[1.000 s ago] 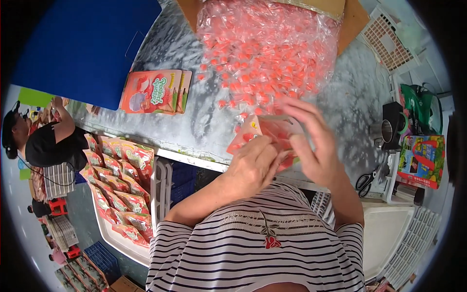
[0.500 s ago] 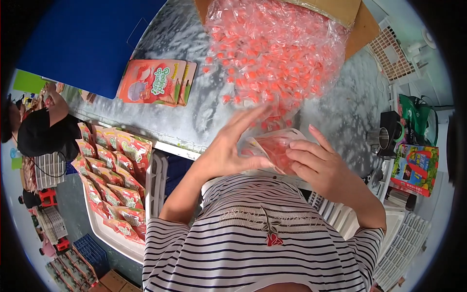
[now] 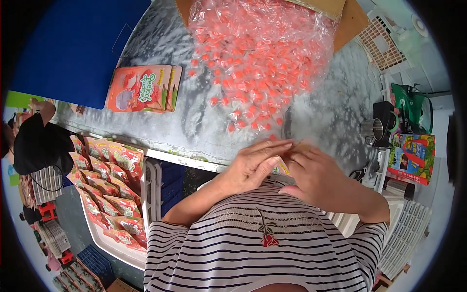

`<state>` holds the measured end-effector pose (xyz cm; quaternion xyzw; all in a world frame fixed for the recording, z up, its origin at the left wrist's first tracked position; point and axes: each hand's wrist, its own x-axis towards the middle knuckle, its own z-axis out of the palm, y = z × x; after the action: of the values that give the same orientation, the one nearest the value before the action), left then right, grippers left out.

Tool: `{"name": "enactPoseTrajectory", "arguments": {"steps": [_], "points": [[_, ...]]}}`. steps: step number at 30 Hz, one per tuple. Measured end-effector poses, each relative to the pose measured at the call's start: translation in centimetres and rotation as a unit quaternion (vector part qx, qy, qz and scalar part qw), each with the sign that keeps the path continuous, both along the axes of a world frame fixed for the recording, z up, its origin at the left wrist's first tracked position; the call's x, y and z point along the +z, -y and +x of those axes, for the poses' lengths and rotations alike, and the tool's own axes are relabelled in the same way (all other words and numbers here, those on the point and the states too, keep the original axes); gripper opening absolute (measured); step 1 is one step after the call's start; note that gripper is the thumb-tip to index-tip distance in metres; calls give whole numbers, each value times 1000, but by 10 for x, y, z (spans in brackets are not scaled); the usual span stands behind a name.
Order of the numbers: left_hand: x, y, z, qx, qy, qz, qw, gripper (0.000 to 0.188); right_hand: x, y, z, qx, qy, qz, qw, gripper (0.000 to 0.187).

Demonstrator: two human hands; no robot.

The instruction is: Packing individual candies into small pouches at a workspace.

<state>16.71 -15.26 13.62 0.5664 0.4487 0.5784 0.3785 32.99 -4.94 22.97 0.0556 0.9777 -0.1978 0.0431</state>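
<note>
Just in front of my striped shirt, at the near edge of the table, my two hands meet over a pink pouch (image 3: pixel 283 168). Only a small strip of it shows between them. My left hand (image 3: pixel 255 165) has its fingers pressed together along the pouch's upper edge, thumb beneath. On the other side, my right hand (image 3: pixel 315 176) grips the pouch with curled fingers. What lies inside is hidden now. Beyond my hands spreads a heap of red candies in clear wrappers (image 3: pixel 258 73), spilling toward me from a cardboard box (image 3: pixel 351 24).
Flat pink pouches (image 3: pixel 138 90) lie stacked at left beside a blue panel (image 3: pixel 68 44). Below them, a white tray (image 3: pixel 134 255) carries rows of filled pouches. A metal cup (image 3: pixel 372 129) and a plastic basket (image 3: pixel 382 45) stand at right. Another person (image 3: pixel 41 141) is at far left.
My left hand, spread at the pouch's open mouth before, has closed onto its edge beside my right hand. Candies seen inside the pouch are now covered. The view has shifted slightly.
</note>
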Motion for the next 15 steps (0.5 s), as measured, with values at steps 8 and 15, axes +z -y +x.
{"name": "enactPoseTrajectory", "arguments": {"steps": [8, 15], "points": [[4, 3, 13, 38, 29, -23, 999, 35, -2, -23, -25, 33, 351, -166, 921, 31], [9, 8, 9, 43, 54, -77, 995, 35, -21, -25, -10, -6, 83, -103, 991, 28]]}}
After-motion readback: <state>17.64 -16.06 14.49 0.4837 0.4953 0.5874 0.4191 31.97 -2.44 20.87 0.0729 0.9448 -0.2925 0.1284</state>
